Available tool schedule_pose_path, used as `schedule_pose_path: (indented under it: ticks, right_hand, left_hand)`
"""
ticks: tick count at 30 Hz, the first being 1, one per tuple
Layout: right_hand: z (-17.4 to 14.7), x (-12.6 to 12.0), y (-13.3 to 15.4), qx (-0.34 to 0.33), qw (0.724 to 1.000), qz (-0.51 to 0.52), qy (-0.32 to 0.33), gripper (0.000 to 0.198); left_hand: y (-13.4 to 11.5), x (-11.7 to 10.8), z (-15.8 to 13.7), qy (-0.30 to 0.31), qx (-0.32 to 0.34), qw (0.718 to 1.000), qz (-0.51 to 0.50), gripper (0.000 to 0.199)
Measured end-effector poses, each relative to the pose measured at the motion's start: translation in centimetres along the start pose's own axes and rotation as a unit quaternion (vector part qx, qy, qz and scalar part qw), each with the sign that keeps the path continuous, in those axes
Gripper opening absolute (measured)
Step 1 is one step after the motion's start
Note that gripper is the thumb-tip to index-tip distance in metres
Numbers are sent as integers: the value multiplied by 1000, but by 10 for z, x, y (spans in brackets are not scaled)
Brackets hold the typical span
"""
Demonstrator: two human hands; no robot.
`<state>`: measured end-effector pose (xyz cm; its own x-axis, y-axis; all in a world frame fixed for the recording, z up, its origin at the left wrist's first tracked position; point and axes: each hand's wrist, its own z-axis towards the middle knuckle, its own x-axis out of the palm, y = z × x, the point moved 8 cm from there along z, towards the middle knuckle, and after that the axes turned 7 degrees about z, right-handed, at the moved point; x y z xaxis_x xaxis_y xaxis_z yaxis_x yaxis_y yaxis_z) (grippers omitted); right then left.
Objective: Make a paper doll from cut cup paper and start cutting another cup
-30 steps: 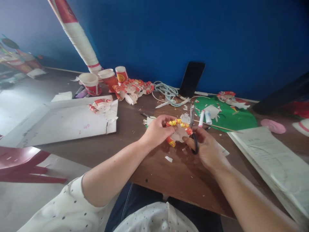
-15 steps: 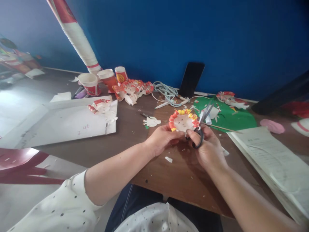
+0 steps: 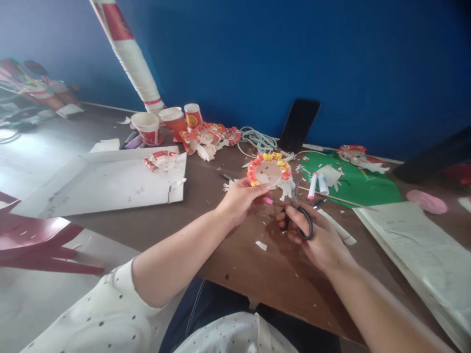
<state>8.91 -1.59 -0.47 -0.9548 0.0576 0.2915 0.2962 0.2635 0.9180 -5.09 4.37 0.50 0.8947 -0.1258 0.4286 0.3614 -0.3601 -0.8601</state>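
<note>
My left hand (image 3: 241, 201) pinches a paper doll (image 3: 268, 172) by the lower edge of its round face, holding it above the brown table (image 3: 243, 255). Curled red and yellow paper strips ring the head, and a small white body hangs at its lower right. Black-handled scissors (image 3: 306, 223) are in my right hand (image 3: 318, 235), fingers through the loops. Their blades point up, close to the doll's white body; I cannot tell whether they touch it. Partly behind my left hand lies a small white paper cutout (image 3: 228, 185).
Paper cups (image 3: 147, 128) and several finished dolls (image 3: 208, 139) stand at the back left. A white board (image 3: 110, 181) carries another doll (image 3: 164, 164). A phone (image 3: 300, 125) leans on the blue wall. Markers (image 3: 312, 186) and scraps lie by a green sheet (image 3: 371, 189); papers (image 3: 408, 235) lie right.
My right hand with the scissors has come down, away from the doll's head. The doll has moved slightly left and up in my left hand, and its white body now shows.
</note>
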Motion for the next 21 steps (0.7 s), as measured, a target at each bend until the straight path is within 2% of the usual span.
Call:
schedule_pose_path:
  ticks: [4, 13, 21]
  right_hand:
    - [-5, 7, -6, 42, 996, -72, 40, 44]
    - [-4, 10, -5, 14, 981, -189, 49, 46]
    - [-3, 9, -2, 3, 981, -192, 37, 48]
  left_hand:
    - [-7, -7, 3, -21, 23, 999, -15, 23]
    - [-8, -10, 2, -51, 22, 998, -14, 15]
    - [-13, -14, 3, -82, 41, 996, 19, 7]
